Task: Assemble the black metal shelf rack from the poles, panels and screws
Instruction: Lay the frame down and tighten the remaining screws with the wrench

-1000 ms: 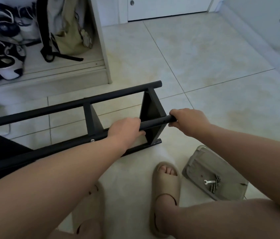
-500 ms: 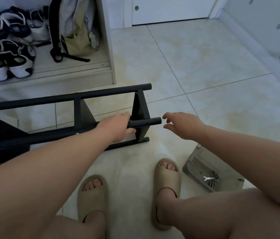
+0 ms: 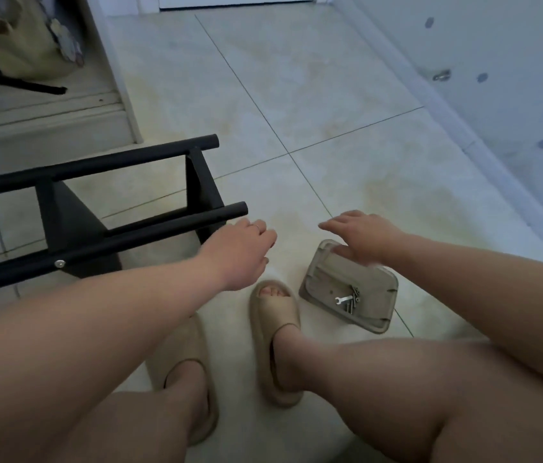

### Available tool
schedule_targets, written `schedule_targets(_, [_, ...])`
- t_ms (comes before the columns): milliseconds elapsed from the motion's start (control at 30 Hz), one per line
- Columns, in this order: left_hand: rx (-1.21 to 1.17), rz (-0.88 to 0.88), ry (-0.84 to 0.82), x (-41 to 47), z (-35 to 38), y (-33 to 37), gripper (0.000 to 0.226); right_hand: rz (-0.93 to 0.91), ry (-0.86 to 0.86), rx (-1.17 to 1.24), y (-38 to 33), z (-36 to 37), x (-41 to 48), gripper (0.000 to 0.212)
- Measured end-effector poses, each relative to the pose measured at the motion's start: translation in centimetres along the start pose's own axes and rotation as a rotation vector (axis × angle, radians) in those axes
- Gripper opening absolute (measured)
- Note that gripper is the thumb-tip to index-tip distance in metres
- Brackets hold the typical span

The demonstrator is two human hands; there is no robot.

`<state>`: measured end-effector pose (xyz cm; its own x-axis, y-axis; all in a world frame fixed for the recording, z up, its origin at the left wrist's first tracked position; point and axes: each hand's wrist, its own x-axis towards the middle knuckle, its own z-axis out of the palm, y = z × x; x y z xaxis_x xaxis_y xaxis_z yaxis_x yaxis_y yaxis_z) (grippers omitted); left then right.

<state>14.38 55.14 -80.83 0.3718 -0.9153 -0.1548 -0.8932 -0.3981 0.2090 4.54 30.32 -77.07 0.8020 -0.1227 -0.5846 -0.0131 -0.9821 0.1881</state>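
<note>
The black metal shelf rack [image 3: 103, 208] lies on its side on the tiled floor at the left, two round poles pointing right with black panels joined between them. A silver screw head [image 3: 60, 263] shows on the near pole. My left hand [image 3: 236, 252] hovers just right of the near pole's end, fingers loosely curled, holding nothing. My right hand [image 3: 360, 235] floats flat and relaxed above the far end of a beige tray [image 3: 373, 315]. In the tray lie several screws [image 3: 352, 300] and a small silver wrench [image 3: 343, 299].
My two feet in beige slides [image 3: 275, 332] stand on the floor below the hands, with my bare knees in the foreground. A white cabinet with a bag [image 3: 26, 45] sits at the back left. A white wall [image 3: 483, 75] runs along the right.
My left hand has let go of the near pole and moved right. The right hand has drawn back over the tray. The view has shifted right and down.
</note>
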Motion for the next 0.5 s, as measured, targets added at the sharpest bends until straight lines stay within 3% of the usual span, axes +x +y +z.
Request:
schedule_targets(267, [0.057,0.215,-0.15,2.9,4.6,6.6,0.037,0.108,-0.192,0.129,3.4,8.7,-2.2,0.058])
schedule_targets(500, [0.108,0.227,-0.2,6.8,9.0,7.9,0.043,0.125,-0.343,0.256,7.1,15.5,0.2,0.042])
